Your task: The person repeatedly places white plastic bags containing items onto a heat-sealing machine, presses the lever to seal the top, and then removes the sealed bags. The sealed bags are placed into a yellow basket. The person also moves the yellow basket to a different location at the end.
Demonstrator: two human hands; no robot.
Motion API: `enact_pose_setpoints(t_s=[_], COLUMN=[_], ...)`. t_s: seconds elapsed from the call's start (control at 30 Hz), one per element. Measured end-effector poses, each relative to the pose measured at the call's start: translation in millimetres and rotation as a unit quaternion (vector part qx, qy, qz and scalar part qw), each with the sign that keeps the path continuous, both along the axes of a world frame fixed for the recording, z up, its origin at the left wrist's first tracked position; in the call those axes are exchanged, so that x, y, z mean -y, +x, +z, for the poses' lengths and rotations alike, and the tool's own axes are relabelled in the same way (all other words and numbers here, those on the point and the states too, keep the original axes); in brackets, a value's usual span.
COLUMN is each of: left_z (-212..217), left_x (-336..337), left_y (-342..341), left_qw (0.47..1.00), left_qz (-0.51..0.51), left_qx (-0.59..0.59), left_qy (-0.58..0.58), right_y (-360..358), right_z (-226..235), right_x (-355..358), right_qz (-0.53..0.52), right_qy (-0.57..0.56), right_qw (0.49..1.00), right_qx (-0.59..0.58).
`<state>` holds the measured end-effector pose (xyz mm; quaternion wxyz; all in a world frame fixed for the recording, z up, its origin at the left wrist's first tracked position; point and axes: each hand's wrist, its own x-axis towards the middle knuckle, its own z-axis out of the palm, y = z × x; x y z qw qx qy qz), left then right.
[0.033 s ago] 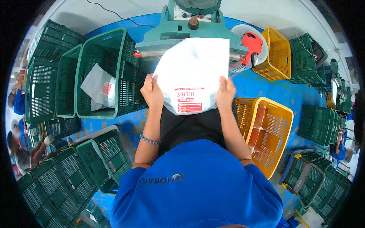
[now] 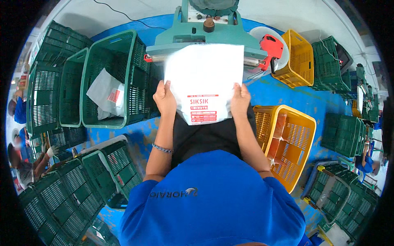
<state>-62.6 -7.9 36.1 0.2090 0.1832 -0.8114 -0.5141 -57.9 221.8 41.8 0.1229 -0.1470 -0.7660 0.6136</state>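
Observation:
A white plastic bag (image 2: 204, 74) with red print near its lower end is stretched between my two hands. My left hand (image 2: 165, 99) grips its left edge, thumb on top and fingers curled behind. The right edge is pinched in my right hand (image 2: 240, 101) in the same way. The bag's far edge lies over the front of a green sealing machine (image 2: 180, 38), hiding the middle of its sealing bar. The bag's contents, if any, cannot be made out.
Left of me, a green crate (image 2: 86, 98) holds another white bag (image 2: 107, 93). A yellow crate (image 2: 308, 151) with reddish packs (image 2: 279, 127) stands by my right arm. A red handheld tool (image 2: 271, 47) lies right of the machine. More green crates (image 2: 61, 192) and other people surround the area.
The bag has flattened and straightened, its far left corner now spread out. Its far edge sits slightly nearer to me, and my right hand has shifted a little left.

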Motion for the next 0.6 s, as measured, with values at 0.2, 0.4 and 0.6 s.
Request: enact_pose_setpoints(t_s=[0.2, 0.4, 0.6], left_z=[-46.7, -25.7, 20.0], left_x=[4.3, 10.6, 6.7], left_y=[-3.2, -9.3, -19.2], left_qw=[0.999, 0.966, 0.900], left_qz=[-0.036, -0.082, -0.152], left_qx=[0.034, -0.001, 0.040], left_qy=[0.012, 0.246, 0.405], right_y=[3.5, -3.1, -27.8], right_z=[-42.6, -35.3, 16.9], right_x=[17.2, 2.2, -41.2], right_qz=[-0.004, -0.022, 0.034], right_qy=[0.087, -0.095, -0.061], right_qw=[0.996, 0.995, 0.997], right_qx=[0.014, -0.026, -0.027])
